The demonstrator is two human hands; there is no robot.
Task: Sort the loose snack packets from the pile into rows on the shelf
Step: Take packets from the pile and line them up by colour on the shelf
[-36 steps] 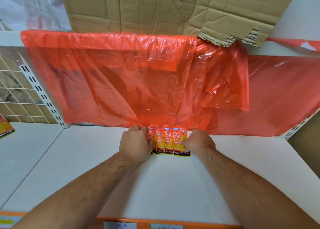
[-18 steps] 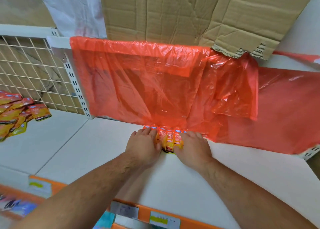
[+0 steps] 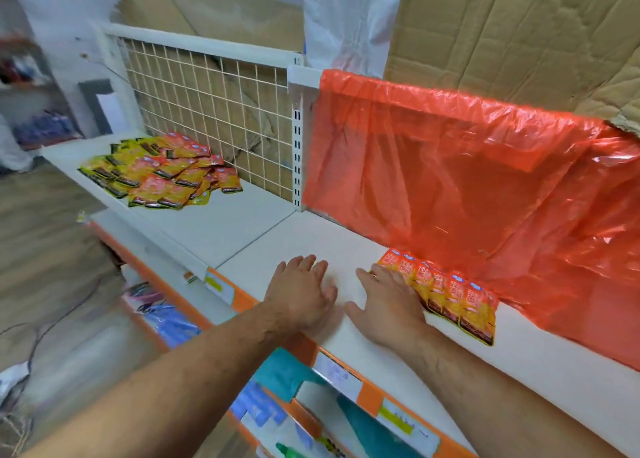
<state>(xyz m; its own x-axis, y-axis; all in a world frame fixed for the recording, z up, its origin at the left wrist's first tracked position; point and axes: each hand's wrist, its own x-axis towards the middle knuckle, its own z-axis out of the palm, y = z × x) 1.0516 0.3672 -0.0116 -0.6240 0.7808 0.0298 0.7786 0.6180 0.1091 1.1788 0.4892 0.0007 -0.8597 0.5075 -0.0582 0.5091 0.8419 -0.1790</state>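
Here, the step in hand was judged to be squaring the row of packets on the shelf. The correct method was to push evenly along the row's end with flat fingers, so no packet slid under its neighbour. Your right hand was released, fingers straight, touching the row, which lay at 2 o'clock from it. Your left hand, also released and holding nothing, sat just beside it at 9 o'clock. The pile lay well apart at 10 o'clock.
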